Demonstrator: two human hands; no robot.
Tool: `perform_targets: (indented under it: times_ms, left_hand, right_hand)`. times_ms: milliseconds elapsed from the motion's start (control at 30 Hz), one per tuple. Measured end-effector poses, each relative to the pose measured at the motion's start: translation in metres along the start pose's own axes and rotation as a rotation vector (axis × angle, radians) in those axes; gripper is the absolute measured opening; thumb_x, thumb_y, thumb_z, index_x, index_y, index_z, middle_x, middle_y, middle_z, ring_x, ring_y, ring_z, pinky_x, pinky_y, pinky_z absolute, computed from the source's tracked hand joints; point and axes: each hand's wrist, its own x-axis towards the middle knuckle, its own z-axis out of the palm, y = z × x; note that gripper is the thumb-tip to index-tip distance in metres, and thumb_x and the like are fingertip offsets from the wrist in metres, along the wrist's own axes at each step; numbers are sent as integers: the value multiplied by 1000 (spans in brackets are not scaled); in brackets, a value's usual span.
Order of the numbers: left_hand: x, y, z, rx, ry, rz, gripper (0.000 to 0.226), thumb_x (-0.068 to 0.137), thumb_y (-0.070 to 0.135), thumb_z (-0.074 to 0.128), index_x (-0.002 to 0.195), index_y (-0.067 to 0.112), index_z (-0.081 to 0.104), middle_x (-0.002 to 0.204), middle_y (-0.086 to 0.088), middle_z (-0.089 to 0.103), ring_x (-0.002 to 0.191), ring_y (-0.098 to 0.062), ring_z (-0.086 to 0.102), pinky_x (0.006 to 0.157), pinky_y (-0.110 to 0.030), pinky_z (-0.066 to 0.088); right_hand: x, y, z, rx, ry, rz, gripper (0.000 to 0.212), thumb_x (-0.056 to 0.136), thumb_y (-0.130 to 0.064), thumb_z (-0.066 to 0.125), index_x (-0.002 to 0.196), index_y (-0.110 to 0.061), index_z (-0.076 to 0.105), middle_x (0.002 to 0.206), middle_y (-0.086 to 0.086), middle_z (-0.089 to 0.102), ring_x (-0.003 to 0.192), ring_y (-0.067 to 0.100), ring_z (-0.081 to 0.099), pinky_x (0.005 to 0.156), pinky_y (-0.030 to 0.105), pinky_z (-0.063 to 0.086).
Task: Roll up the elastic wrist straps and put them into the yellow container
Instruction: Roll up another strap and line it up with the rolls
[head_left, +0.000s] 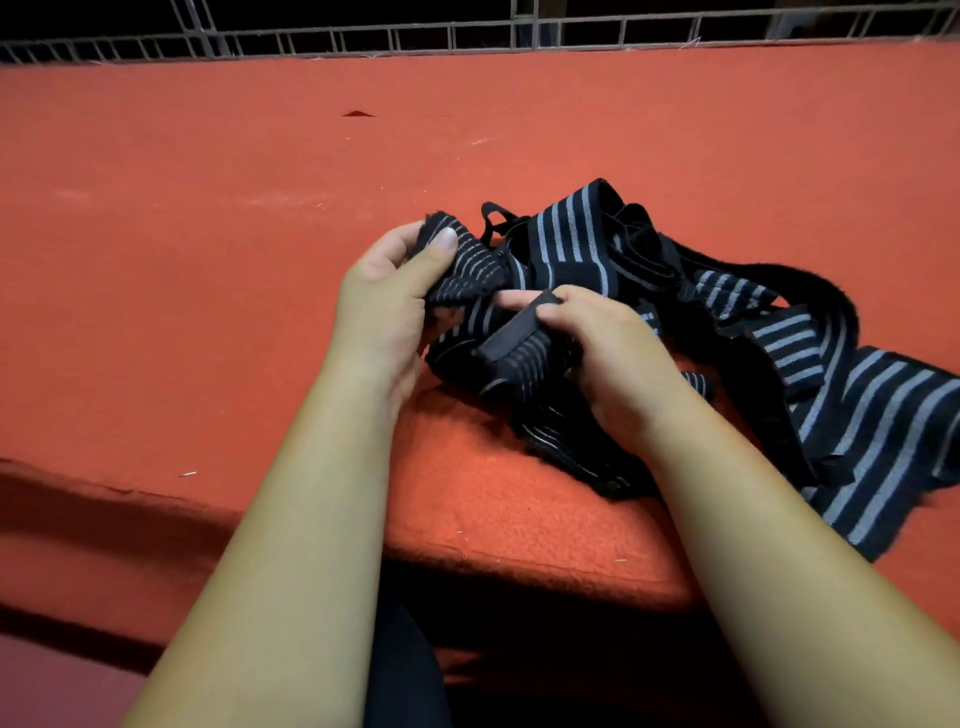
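A tangled heap of black elastic wrist straps with grey stripes (737, 332) lies on the orange cloth-covered table (208, 260), right of centre. My left hand (384, 301) pinches one end of a strap between thumb and fingers. My right hand (608, 353) grips the same strap a little lower, with thumb and forefinger on a black hook-and-loop tab. The strap is bunched between both hands. No yellow container is in view.
The table's front edge (519, 566) runs just below my wrists, with a dark gap underneath. A metal grid fence (467, 36) lines the far edge. Bare orange cloth stretches to the left and behind the straps. One long strap (883, 441) trails toward the right edge.
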Motion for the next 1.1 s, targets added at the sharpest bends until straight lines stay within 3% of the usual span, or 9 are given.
perform_targets:
  times_ms: [133,267,400,500,667,733,833,933,1100]
  left_hand:
    - [-7,0,11,60,-54,43,15,105,17,71,118,13,75,88,-2,78,61,-11,67,41,-18,43]
    - [-10,3,17,130,-99,50,17,106,17,69,120,17,77,97,0,80,77,-12,72,60,-25,57]
    - [-12,3,22,177,-222,42,25,106,9,66,126,19,76,109,1,81,93,-13,74,82,-31,62]
    - [-12,1,27,201,-260,73,20,107,11,66,123,16,77,110,0,81,97,-16,73,90,-35,59]
    - [-12,-1,39,323,-104,124,47,100,40,75,144,24,66,132,15,75,119,1,70,108,-30,55]
    - [-18,4,43,355,-106,126,54,99,48,75,148,29,64,136,10,73,99,-4,75,86,-35,64]
    - [-29,15,46,340,-112,135,26,105,44,71,120,26,81,97,3,81,57,-9,61,49,-26,49]
    - [-41,29,46,269,-121,143,29,106,39,69,104,14,84,93,-9,83,76,-17,74,69,-34,61]
    - [-51,52,37,87,-306,97,38,90,12,77,128,13,73,114,-12,78,102,-23,74,97,-43,62]
  right_hand:
    - [0,-9,-3,450,32,64,48,93,-22,49,122,6,75,121,30,76,104,39,76,92,49,63]
    - [-3,-12,-6,445,-10,45,23,105,-20,52,102,-13,74,94,11,75,78,20,70,62,31,59]
    - [-3,-11,-5,387,29,4,26,108,-14,57,122,2,72,111,19,75,100,29,69,78,36,56]
    - [-3,-11,-6,369,78,-10,22,109,-9,56,117,2,74,105,19,78,91,24,75,77,33,61]
    - [-5,-14,-5,406,173,-31,26,109,-4,53,123,10,70,111,24,78,95,32,75,84,42,64]
    - [-6,-17,-2,445,197,-55,26,109,-4,52,123,10,69,116,31,76,100,40,75,97,56,63]
    - [-8,-23,2,459,241,-57,25,109,-6,53,120,9,70,116,36,74,98,43,74,100,68,57]
    - [-14,-35,6,436,249,-47,27,111,-10,53,123,8,70,112,31,77,92,37,76,86,56,64]
    - [-20,-64,11,575,216,-12,28,111,-14,53,125,3,70,104,22,77,86,31,77,68,38,64]
